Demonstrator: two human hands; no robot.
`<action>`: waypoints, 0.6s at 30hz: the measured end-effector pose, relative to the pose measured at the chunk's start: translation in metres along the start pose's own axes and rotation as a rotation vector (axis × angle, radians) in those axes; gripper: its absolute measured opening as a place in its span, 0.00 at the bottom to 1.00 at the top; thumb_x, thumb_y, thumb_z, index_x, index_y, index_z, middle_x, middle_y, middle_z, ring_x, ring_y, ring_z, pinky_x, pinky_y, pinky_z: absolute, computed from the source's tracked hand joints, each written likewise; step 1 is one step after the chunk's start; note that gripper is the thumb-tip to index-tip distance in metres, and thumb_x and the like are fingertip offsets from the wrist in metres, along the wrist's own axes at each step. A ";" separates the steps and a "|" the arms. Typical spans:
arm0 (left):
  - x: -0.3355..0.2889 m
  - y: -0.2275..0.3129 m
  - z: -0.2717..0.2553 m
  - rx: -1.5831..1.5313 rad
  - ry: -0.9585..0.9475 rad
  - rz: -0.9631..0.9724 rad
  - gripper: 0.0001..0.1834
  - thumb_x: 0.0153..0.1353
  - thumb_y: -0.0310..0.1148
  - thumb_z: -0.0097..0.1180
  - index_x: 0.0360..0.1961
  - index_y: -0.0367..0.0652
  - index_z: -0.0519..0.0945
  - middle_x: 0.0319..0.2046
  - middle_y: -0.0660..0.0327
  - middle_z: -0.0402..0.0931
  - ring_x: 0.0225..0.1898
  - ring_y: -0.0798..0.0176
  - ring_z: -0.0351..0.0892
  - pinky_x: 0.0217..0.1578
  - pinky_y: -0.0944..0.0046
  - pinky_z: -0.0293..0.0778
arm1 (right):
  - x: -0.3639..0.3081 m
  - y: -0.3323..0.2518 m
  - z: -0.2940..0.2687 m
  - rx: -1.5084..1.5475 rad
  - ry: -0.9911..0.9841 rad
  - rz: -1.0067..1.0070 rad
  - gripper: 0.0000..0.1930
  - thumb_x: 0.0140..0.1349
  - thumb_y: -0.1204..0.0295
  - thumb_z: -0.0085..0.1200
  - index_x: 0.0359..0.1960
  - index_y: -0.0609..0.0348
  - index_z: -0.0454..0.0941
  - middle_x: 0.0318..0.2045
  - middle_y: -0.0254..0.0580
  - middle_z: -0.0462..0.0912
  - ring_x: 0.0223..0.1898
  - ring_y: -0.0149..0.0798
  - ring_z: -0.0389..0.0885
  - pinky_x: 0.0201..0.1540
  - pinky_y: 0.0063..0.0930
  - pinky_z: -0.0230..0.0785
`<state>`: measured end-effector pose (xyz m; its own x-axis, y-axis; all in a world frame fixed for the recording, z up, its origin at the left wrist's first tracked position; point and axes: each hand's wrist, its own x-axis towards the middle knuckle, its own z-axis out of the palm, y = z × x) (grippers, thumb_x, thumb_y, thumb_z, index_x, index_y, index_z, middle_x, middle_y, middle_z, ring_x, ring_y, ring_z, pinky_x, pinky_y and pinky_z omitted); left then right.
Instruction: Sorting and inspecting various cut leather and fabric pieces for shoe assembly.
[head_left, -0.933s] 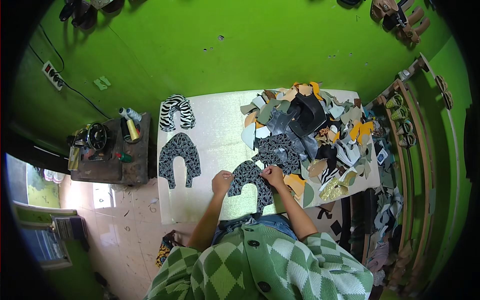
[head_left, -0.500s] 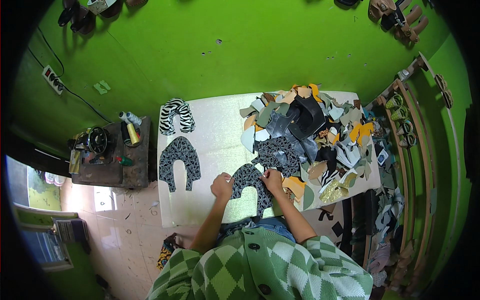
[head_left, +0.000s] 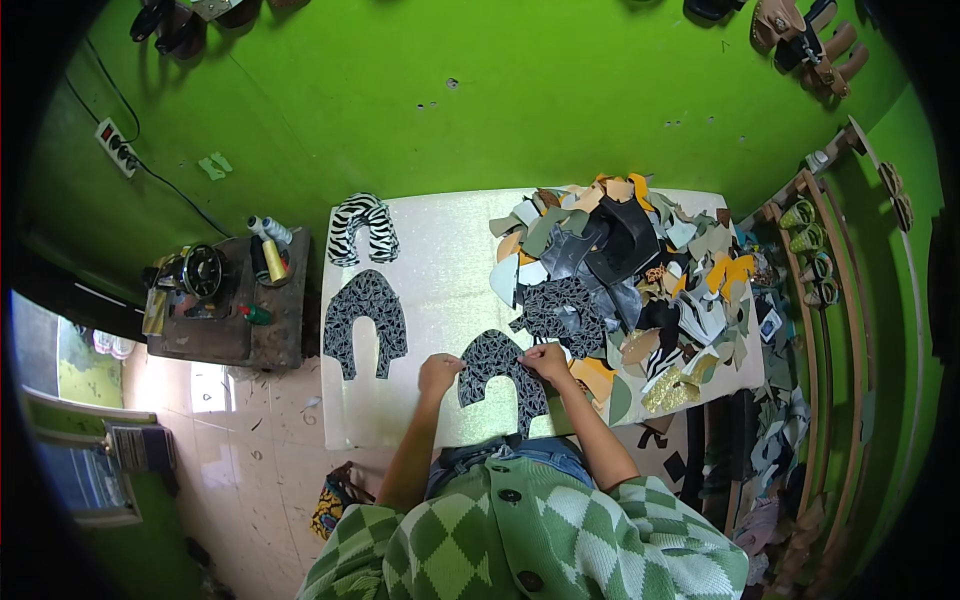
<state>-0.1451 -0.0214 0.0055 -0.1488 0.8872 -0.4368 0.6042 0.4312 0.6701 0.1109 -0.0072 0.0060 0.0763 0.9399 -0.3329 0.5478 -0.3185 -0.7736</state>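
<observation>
At the near edge of the table lies a black-and-grey patterned, horseshoe-shaped shoe upper piece (head_left: 488, 358), its opening toward me. My left hand (head_left: 438, 374) pinches its left edge, fingers closed. On the opposite edge my right hand (head_left: 546, 362) grips with thumb and fingers together. A matching patterned upper piece (head_left: 363, 318) lies flat at the table's left side. Behind that one is a stack of zebra-striped upper pieces (head_left: 362, 228). Just beyond my right hand, more of the black-and-grey patterned material (head_left: 560, 312) rests against the scrap heap.
A large heap of leather scraps (head_left: 640, 250) covers the right half of the white table (head_left: 430, 240). To the left stands a sewing machine (head_left: 200, 275) with thread cones (head_left: 272, 262). A wooden rack with sandals (head_left: 806, 240) is at the right, by the green wall (head_left: 480, 130).
The whole view has shifted slightly. Both hands stay at the sides of the patterned upper piece, with only small finger movements.
</observation>
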 end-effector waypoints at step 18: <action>-0.017 0.008 0.014 -0.038 0.193 0.099 0.06 0.49 0.36 0.63 0.28 0.48 0.81 0.26 0.63 0.81 0.29 0.60 0.80 0.29 0.63 0.72 | 0.011 -0.001 -0.007 -0.008 0.026 -0.240 0.07 0.49 0.71 0.62 0.28 0.59 0.80 0.20 0.38 0.80 0.22 0.30 0.77 0.29 0.24 0.68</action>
<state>-0.1270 -0.0355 0.0105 -0.2395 0.9390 -0.2467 0.5937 0.3427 0.7280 0.1175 0.0041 0.0070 -0.0358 0.9914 -0.1261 0.5594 -0.0847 -0.8246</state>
